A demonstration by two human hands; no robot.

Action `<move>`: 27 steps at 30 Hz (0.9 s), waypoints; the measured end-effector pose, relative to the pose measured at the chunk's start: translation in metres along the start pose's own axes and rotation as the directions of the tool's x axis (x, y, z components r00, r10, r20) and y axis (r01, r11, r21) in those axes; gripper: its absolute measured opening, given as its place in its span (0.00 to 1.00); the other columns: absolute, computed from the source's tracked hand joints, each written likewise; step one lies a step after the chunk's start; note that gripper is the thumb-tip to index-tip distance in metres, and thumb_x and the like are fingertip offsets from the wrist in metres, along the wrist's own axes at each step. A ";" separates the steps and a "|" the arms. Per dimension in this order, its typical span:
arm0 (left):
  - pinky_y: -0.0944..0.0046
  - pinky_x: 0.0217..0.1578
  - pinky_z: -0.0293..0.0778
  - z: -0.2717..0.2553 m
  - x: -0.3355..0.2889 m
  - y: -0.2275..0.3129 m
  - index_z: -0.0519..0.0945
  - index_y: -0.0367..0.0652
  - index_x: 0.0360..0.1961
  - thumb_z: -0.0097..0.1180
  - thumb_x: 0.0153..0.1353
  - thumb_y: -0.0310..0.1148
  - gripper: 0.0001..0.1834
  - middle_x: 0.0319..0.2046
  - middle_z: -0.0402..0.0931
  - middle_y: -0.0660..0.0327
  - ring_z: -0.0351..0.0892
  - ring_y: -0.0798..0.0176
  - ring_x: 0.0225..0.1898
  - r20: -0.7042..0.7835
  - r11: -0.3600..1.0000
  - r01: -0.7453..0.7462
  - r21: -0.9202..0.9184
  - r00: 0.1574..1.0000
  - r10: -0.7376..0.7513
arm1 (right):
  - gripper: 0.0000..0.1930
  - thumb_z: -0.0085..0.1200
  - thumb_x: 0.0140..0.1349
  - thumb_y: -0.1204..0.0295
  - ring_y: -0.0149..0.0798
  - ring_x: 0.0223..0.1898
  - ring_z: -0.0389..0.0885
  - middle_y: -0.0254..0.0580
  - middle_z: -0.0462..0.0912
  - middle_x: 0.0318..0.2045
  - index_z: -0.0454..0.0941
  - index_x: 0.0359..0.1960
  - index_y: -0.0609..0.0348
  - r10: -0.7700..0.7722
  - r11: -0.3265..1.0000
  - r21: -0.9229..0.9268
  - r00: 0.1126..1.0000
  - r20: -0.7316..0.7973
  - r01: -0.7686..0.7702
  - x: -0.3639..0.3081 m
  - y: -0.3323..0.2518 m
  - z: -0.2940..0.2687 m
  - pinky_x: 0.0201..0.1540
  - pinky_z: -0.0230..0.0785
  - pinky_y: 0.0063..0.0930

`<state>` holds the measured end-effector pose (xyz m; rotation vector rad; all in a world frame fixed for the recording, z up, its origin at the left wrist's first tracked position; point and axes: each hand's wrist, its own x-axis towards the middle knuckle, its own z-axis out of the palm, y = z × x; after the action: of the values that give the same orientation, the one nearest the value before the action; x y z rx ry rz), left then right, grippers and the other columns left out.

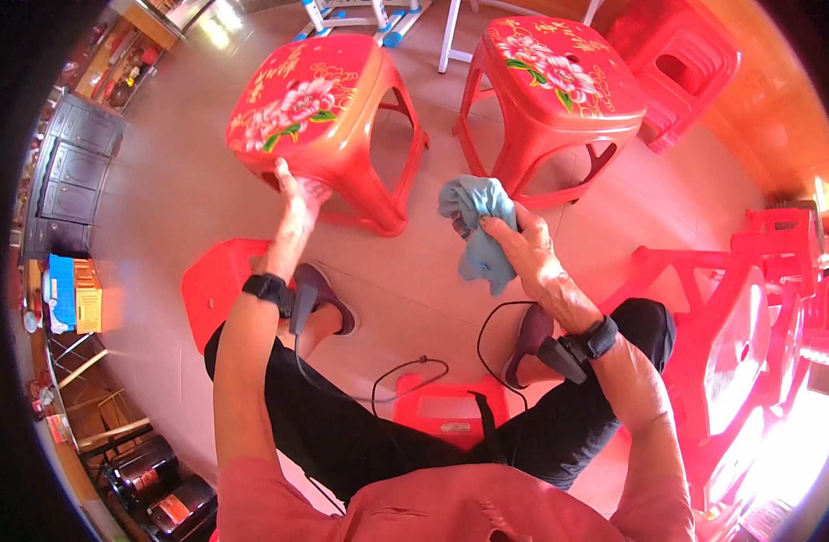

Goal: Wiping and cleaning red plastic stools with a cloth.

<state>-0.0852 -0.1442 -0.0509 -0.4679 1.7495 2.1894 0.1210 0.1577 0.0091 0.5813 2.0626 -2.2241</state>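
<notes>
Around us stand a second flowered red stool (pixel 559 90), stacked red stools (pixel 681 63) and a dark cabinet (pixel 71 176), while our left hand (pixel 299 194) grips the near flowered red stool (pixel 320 117) by its edge and our right hand (pixel 523 244) pinches a blue cloth (pixel 476 226) just beside it.

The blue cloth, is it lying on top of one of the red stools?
No, the blue cloth is bunched in the right hand, held in the air between the two flowered stools, above the floor.
</notes>
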 end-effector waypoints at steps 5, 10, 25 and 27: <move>0.44 0.65 0.51 0.001 -0.064 -0.037 0.44 0.22 0.66 0.28 0.52 0.80 0.65 0.66 0.44 0.32 0.50 0.38 0.67 0.049 0.997 0.058 -0.055 0.997 -0.055 | 0.15 0.56 0.58 0.65 0.30 0.33 0.78 0.40 0.81 0.30 0.77 0.39 0.65 -0.011 1.000 -0.016 0.998 -0.054 0.011 0.002 0.007 -0.001 0.37 0.72 0.29; 0.45 0.63 0.53 0.011 -0.132 -0.056 0.50 0.25 0.66 0.29 0.55 0.77 0.60 0.65 0.50 0.37 0.54 0.41 0.65 0.057 0.989 0.132 -0.071 0.990 -0.128 | 0.17 0.57 0.54 0.64 0.36 0.33 0.80 0.46 0.82 0.29 0.77 0.37 0.66 -0.032 0.994 -0.108 0.995 -0.094 0.022 0.019 0.029 -0.010 0.38 0.73 0.32; 0.51 0.52 0.65 0.083 -0.189 0.064 0.70 0.38 0.51 0.46 0.67 0.37 0.17 0.46 0.71 0.47 0.70 0.47 0.49 0.641 0.056 -0.784 0.618 0.544 0.542 | 0.20 0.57 0.56 0.60 0.46 0.37 0.82 0.55 0.81 0.34 0.74 0.41 0.66 -0.139 0.965 -0.227 0.990 -0.010 0.133 -0.001 -0.003 0.002 0.42 0.73 0.37; 0.48 0.53 0.64 0.070 -0.152 0.068 0.69 0.38 0.53 0.47 0.66 0.38 0.19 0.48 0.69 0.45 0.68 0.44 0.52 0.588 0.034 -0.705 0.709 0.616 0.524 | 0.17 0.58 0.60 0.62 0.29 0.33 0.76 0.37 0.75 0.26 0.72 0.39 0.64 -0.347 0.893 -0.296 0.938 0.024 0.338 -0.004 0.004 0.011 0.35 0.71 0.29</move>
<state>0.0179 -0.0947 0.0889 0.9628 3.0121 0.9594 0.1236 0.1452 0.0069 0.2399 2.6235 -1.9987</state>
